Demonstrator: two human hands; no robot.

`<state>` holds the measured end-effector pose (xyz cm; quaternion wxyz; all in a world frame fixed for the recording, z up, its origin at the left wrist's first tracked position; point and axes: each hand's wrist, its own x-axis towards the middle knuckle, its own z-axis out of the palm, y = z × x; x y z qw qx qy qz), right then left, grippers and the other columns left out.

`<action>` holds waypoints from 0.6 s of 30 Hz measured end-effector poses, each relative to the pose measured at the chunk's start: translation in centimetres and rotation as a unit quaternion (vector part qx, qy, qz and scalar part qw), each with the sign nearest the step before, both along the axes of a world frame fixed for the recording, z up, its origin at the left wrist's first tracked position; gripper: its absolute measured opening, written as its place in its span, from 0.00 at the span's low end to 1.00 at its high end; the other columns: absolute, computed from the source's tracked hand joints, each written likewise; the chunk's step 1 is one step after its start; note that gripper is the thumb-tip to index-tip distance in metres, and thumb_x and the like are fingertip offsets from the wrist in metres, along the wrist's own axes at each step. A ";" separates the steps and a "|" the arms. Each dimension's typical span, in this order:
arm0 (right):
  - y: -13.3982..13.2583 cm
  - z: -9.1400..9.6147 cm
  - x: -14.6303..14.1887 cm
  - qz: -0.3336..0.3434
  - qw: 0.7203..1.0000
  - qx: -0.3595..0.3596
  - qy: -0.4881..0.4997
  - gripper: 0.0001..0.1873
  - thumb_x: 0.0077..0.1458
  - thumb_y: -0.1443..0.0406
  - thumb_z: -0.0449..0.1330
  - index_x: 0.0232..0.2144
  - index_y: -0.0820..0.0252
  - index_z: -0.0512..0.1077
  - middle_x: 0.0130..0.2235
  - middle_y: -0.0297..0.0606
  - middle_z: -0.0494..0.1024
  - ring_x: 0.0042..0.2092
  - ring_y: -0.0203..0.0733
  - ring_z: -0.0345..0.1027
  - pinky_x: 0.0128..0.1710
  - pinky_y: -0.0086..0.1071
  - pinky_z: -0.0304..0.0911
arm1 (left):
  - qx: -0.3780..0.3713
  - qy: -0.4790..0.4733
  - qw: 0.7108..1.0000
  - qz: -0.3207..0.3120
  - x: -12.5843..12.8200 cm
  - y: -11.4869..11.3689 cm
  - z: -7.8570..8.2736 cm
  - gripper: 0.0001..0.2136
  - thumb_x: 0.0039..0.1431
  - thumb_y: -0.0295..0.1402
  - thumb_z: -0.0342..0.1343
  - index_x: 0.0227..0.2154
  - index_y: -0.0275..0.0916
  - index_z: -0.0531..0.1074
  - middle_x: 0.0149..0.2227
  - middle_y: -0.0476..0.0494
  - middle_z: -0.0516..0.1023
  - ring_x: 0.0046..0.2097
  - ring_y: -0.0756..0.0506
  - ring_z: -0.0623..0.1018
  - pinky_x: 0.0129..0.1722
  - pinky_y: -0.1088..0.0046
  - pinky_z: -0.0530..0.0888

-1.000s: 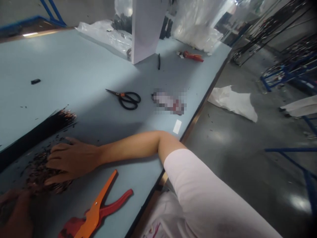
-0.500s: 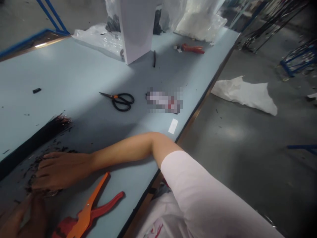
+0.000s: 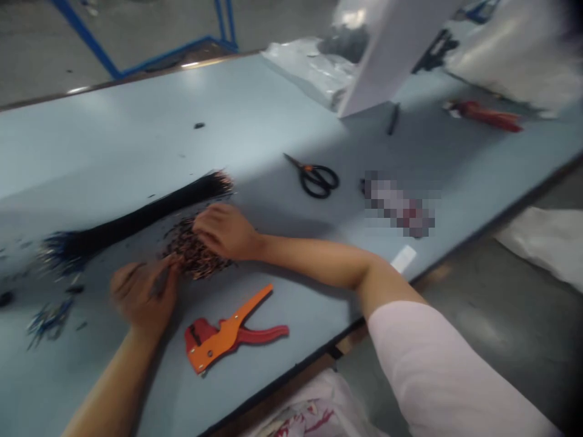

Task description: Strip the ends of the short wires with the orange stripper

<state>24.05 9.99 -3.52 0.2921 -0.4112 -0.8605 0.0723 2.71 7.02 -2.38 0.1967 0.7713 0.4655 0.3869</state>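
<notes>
**Both hands at a heap of wire ends**

A heap of copper-tipped wire ends (image 3: 195,252) lies on the table (image 3: 136,121), just below a long black wire bundle (image 3: 136,212). The right hand (image 3: 223,230) curves over the heap, its grip resting on top, fingers together. The left hand (image 3: 143,294) touches the heap's edge, too blurred to tell whether its grip is clamped. An orange-and-red wire stripper (image 3: 228,331) lies near, with scissors (image 3: 316,180) farther off.

Black scissors (image 3: 315,181) and an orange and red wire stripper (image 3: 228,331) lie on the pale blue table (image 3: 136,130). A white board (image 3: 392,51) stands by a plastic bag (image 3: 310,68).
</notes>
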 end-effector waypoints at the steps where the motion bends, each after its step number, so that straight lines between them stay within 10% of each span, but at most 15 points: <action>1: 0.4 -0.2 0.3 -0.050 0.998 -0.022 0.024 0.12 0.65 0.63 0.49 0.42 0.63 0.71 0.47 0.41 0.76 0.50 0.42 0.65 0.57 0.39 0.56 | 0.070 0.029 0.996 0.036 -0.8 0.1 -0.7 0.04 0.52 0.37 0.62 0.30 0.44 0.75 0.28 0.50 0.79 0.34 0.45 0.78 0.43 0.61 0.71; 6: 1.0 -0.7 0.6 -0.133 0.988 -0.077 0.017 0.21 0.64 0.59 0.51 0.53 0.67 0.68 0.58 0.46 0.69 0.60 0.53 0.55 0.62 0.49 0.48 | -0.042 -0.018 0.992 0.118 -2.0 0.6 -2.8 0.10 0.58 0.40 0.56 0.38 0.43 0.77 0.38 0.46 0.80 0.41 0.45 0.77 0.44 0.65 0.72; 12: -0.7 0.0 -0.3 0.014 0.993 -0.102 -0.055 0.19 0.64 0.56 0.49 0.49 0.57 0.73 0.54 0.39 0.74 0.62 0.54 0.53 0.64 0.57 0.36 | -0.124 -0.094 0.976 0.151 -2.0 0.8 -3.1 0.11 0.57 0.41 0.57 0.38 0.44 0.78 0.36 0.47 0.80 0.39 0.46 0.77 0.40 0.69 0.72; 18: -0.1 -0.6 0.2 -0.009 0.999 -0.046 0.018 0.18 0.65 0.59 0.47 0.45 0.59 0.73 0.49 0.43 0.77 0.57 0.49 0.61 0.61 0.50 0.49 | -0.142 -0.105 0.972 0.155 -2.0 0.7 -3.0 0.09 0.57 0.39 0.57 0.38 0.44 0.77 0.35 0.48 0.80 0.37 0.48 0.77 0.38 0.71 0.73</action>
